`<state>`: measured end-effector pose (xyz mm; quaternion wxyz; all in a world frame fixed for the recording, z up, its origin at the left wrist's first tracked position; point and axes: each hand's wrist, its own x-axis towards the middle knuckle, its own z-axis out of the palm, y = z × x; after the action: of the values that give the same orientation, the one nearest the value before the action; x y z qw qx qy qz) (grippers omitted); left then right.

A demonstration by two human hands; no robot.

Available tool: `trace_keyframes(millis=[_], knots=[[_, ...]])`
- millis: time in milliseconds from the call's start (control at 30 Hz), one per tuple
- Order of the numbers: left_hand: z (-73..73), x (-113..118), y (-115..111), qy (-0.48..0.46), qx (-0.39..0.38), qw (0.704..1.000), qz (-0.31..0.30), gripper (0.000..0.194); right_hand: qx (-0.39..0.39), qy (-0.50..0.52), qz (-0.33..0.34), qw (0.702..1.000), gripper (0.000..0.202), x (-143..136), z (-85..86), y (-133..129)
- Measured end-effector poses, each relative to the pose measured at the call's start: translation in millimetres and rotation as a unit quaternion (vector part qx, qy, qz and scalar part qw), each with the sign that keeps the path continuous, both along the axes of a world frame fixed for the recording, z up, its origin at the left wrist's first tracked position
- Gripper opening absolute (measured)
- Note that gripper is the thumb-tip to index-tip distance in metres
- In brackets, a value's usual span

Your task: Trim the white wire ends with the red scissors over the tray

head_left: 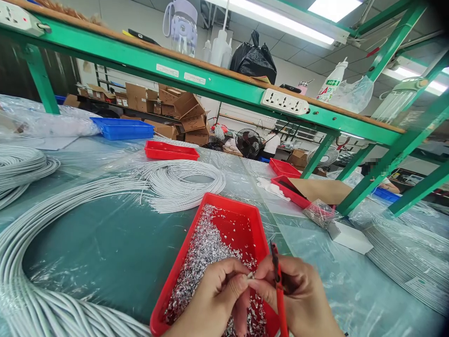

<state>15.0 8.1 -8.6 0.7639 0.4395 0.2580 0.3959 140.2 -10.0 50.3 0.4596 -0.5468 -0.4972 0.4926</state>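
Both hands meet over a red tray [260, 220] heaped with small silvery pieces [201, 243]. A tiny pale piece [250, 275] is pinched between the fingertips of my left hand [224, 290] and my right hand [298, 290]. Red-handled pliers [279, 290] also rest in my right hand, dark tips pointing up and away from the tray. What lies under the palms is hidden. Left of the tray, a long bundle of white cables [21, 248] curves round, and a coil of them [185, 182] lies behind it.
A blue tray [122, 128] and a smaller red tray [171, 150] stand at the back. Toward the right are a white box [350, 237], a red tray with cardboard [319, 189] and more cables [410, 257]. A green shelf [217, 91] crosses above; people sit beyond.
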Motion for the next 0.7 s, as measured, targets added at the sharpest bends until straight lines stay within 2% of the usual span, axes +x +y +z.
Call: trace_keyframes(millis=[67,133,200,233,333,367,400,467,533,600,633,667,700], knots=[[-2.3,1.3,0.5,0.046,0.063,0.994,0.074,0.035,-0.002,0.039,0.049,0.998,0.021,2.9,-3.3,1.1],[-3.5,1.0,1.4,0.137,0.163,0.961,0.176,0.029,-0.002,0.058,0.089,0.994,0.02,6.0,-3.6,2.1],[-3.0,-0.4,2.4,0.194,0.222,0.928,0.229,0.027,0.007,0.036,0.081,0.996,0.02,7.6,0.2,3.2],[-2.0,-1.3,2.9,0.192,0.217,0.929,0.229,0.027,0.008,0.019,0.052,0.998,0.021,8.1,3.2,4.3],[0.7,-2.8,3.8,0.125,0.14,0.965,0.18,0.029,0.021,-0.07,-0.053,0.996,0.03,12.5,10.2,13.5],[0.4,-2.9,4.0,0.112,0.12,0.972,0.17,0.029,0.034,-0.114,-0.059,0.991,0.031,16.1,10.5,18.9],[-0.8,-2.7,4.3,0.115,0.111,0.973,0.168,0.028,0.045,-0.161,-0.037,0.985,0.031,20.8,9.7,24.9],[-6.5,-2.5,4.8,0.137,0.162,0.967,0.139,0.023,0.054,-0.217,0.019,0.975,0.028,31.8,5.8,36.8],[-15.2,-5.6,5.0,0.181,0.289,0.937,0.076,0.02,0.058,-0.241,0.063,0.967,0.029,41.5,2.0,45.2],[-25.0,-17.1,5.3,0.243,0.393,0.886,0.041,0.033,0.061,-0.261,0.088,0.959,0.035,49.1,0.6,48.5],[-30.3,-27.8,5.6,0.278,0.41,0.867,0.061,0.039,0.058,-0.268,0.094,0.957,0.04,53.1,0.8,48.6],[-36.3,-42.5,6.1,0.326,0.398,0.849,0.119,0.04,0.055,-0.276,0.094,0.955,0.047,58.1,1.1,48.2],[-43.6,-61.1,6.8,0.373,0.382,0.821,0.203,0.037,0.052,-0.291,0.085,0.952,0.054,64.8,1.1,47.7]])
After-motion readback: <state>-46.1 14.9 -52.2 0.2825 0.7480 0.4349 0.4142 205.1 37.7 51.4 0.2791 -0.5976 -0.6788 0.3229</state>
